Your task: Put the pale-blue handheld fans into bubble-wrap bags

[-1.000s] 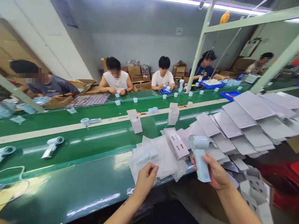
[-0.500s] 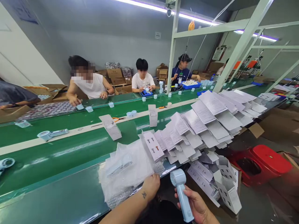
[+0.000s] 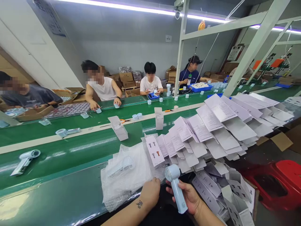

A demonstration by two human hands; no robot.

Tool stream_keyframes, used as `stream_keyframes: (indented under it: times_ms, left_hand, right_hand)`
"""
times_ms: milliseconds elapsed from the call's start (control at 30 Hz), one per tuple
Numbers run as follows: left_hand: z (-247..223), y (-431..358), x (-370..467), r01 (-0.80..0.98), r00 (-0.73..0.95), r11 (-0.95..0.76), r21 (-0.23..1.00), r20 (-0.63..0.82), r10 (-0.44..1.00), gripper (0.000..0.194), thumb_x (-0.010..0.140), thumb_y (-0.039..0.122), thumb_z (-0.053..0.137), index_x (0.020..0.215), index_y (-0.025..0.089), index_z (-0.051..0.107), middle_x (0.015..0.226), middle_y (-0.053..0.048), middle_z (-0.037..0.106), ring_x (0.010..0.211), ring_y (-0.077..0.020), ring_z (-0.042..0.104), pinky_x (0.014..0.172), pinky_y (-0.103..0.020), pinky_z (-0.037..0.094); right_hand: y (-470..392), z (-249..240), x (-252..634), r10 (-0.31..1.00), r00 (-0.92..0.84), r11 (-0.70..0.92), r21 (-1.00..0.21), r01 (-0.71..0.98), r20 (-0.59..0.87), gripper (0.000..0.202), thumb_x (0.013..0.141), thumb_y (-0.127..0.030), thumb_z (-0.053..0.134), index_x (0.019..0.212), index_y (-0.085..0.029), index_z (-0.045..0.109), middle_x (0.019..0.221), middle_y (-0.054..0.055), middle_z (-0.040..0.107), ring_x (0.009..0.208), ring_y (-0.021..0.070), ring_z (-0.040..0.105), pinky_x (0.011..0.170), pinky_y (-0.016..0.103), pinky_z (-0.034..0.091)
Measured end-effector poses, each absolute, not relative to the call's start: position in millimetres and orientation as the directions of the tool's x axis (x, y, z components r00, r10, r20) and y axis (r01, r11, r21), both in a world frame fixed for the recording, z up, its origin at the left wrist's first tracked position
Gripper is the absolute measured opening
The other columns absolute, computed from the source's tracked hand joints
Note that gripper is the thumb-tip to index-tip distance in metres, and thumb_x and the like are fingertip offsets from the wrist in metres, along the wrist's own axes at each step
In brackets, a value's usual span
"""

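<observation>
Green surface (image 3: 70, 185), fan (image 3: 178, 191) at near edge, right fingers (image 3: 181, 185) wrapped round its handle. Left fingers curled by bags (image 3: 129, 185); can't tell if gripping. White boxes (image 3: 218, 110) beyond, print too small to read.

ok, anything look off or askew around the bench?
Mainly the white cartons: fanned unevenly along the bench, some jutting past its edge, so they might slide. Below, more printed cartons lie jumbled at odd angles. No spill visible.
</observation>
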State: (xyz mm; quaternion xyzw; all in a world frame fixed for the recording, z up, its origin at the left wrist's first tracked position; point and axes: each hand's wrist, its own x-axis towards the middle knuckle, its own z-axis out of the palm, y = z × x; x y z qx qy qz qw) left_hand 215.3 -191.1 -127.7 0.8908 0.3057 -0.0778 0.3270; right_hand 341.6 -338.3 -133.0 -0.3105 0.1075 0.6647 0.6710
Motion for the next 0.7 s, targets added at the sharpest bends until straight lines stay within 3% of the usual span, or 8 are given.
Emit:
stream_keyframes:
  times_ms: [100, 200, 367, 467, 600, 700]
  left_hand:
    - [-95.5, -175.9, 215.5, 0.605, 0.777, -0.509, 0.613, -0.312, 0.547, 0.018, 0.08, 0.015, 0.041, 0.08, 0.012, 0.06, 0.085, -0.014, 0.061, 0.083, -0.0295, 0.058, 0.078, -0.044, 0.041]
    - [-72.0, -155.2, 212.8, 0.568, 0.753, -0.338, 0.75, -0.307, 0.582, 0.017, 0.078, 0.028, 0.045, 0.074, 0.015, 0.054, 0.077, -0.007, 0.059, 0.078, -0.0201, 0.054, 0.074, -0.032, 0.042]
    - [-31.4, -132.7, 194.5, 0.406, 0.659, 0.069, 0.911, -0.344, 0.669, 0.041, 0.066, 0.046, 0.052, 0.09, 0.014, 0.054, 0.073, -0.005, 0.056, 0.069, -0.0165, 0.053, 0.055, -0.025, 0.041]
    - [-3.5, -118.2, 178.8, 0.206, 0.575, 0.288, 0.935, -0.354, 0.738, 0.051, 0.054, 0.045, 0.067, 0.092, 0.012, 0.059, 0.072, -0.005, 0.055, 0.065, -0.0143, 0.05, 0.05, -0.023, 0.037]
    - [0.0, -77.9, 163.9, 0.162, 0.483, 0.315, 0.935, -0.354, 0.801, 0.051, 0.05, 0.047, 0.069, 0.084, 0.012, 0.058, 0.07, -0.002, 0.051, 0.057, -0.0092, 0.042, 0.05, -0.022, 0.033]
    - [-23.2, -39.8, 157.7, 0.258, 0.412, 0.28, 0.925, -0.368, 0.833, 0.041, 0.057, 0.044, 0.061, 0.081, 0.012, 0.054, 0.068, -0.003, 0.049, 0.055, -0.0097, 0.041, 0.051, -0.023, 0.033]
  right_hand:
    - [-326.6, -132.0, 348.1, 0.856, 0.111, -0.039, -0.277, -0.96, -0.505, 0.043, 0.065, -0.021, 0.073, 0.106, -0.012, 0.064, 0.121, 0.011, 0.06, 0.112, 0.0271, 0.056, 0.06, 0.029, 0.055]
    - [-321.5, -129.4, 353.0, 0.867, 0.133, -0.005, -0.275, -0.961, -0.481, 0.043, 0.066, -0.022, 0.074, 0.106, -0.011, 0.064, 0.12, 0.01, 0.061, 0.11, 0.0256, 0.057, 0.06, 0.028, 0.055]
    - [-325.7, -125.6, 359.3, 0.919, 0.068, -0.023, -0.224, -0.974, -0.389, 0.047, 0.061, -0.026, 0.079, 0.104, -0.012, 0.066, 0.107, 0.005, 0.066, 0.098, 0.0186, 0.061, 0.063, 0.027, 0.056]
    - [-322.6, -123.9, 359.9, 0.949, 0.026, -0.054, -0.245, -0.968, -0.314, 0.057, 0.06, -0.029, 0.08, 0.112, -0.011, 0.063, 0.129, 0.007, 0.055, 0.115, 0.0236, 0.053, 0.063, 0.024, 0.056]
    - [-298.8, -121.6, 349.1, 0.931, 0.014, -0.086, -0.258, -0.962, -0.365, 0.063, 0.056, -0.03, 0.081, 0.113, -0.01, 0.063, 0.151, 0.008, 0.024, 0.129, 0.0395, 0.037, 0.06, 0.023, 0.056]
    - [-271.4, -120.8, 333.4, 0.89, 0.048, -0.071, -0.243, -0.968, -0.452, 0.057, 0.054, -0.03, 0.082, 0.106, -0.011, 0.066, 0.147, 0.008, 0.032, 0.121, 0.0375, 0.045, 0.058, 0.023, 0.055]
